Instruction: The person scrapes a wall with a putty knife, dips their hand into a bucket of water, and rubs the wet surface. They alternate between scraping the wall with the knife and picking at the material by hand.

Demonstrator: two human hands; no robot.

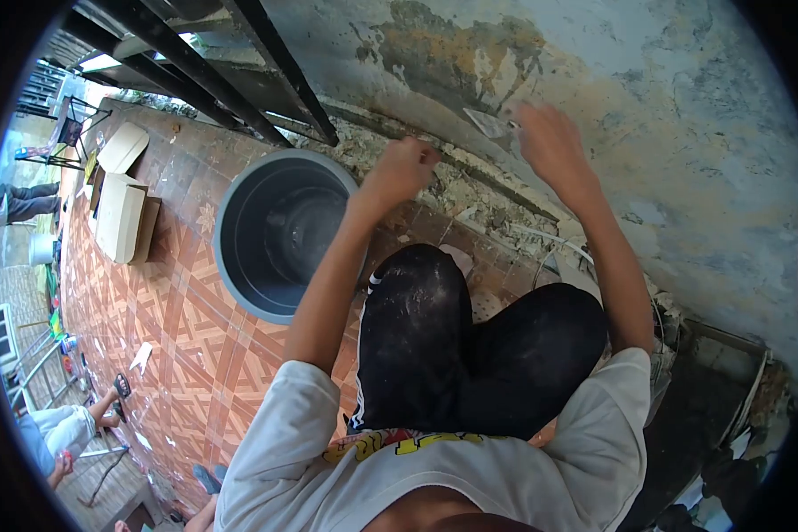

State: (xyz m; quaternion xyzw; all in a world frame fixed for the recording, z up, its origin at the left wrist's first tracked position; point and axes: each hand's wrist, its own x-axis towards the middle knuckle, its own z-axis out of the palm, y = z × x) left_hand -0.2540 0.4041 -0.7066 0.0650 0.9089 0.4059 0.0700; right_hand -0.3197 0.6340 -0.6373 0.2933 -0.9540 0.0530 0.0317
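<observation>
1. Two knees in dark trousers (421, 297), dusted pale, are folded close to the wall-side edge of the floor; the squat presumably serves to bring both hands low to the wall.
2. Left hand (403, 168): raised between the tub and the wall, fingers curled inward. Whether they enclose anything cannot be told.
3. Right hand (550, 146): fingers closed around a flat-bladed tool (488, 122). The blade projects past the fingers toward the railing side, a hold that appears to leave its flat face free.
4. The tool is above the floor's wall-side edge, near the foot of the wall. Blade pale grey, tapering, apparently smeared; handle mostly covered by the hand. Contact with the wall cannot be confirmed.
5. Grey tub (248, 244): round, upright on the tiled floor (186, 332), beside the left forearm; likely put there for easy reach.
6. Crumbled debris (470, 208) lines the floor's wall-side edge.
7. Wall (647, 115): patchy, with brown and grey areas exposed near the tool.
8. Farther off: black railing (286, 75), pale box (120, 217) and a seated person (66, 433) toward the floor's far side.
</observation>
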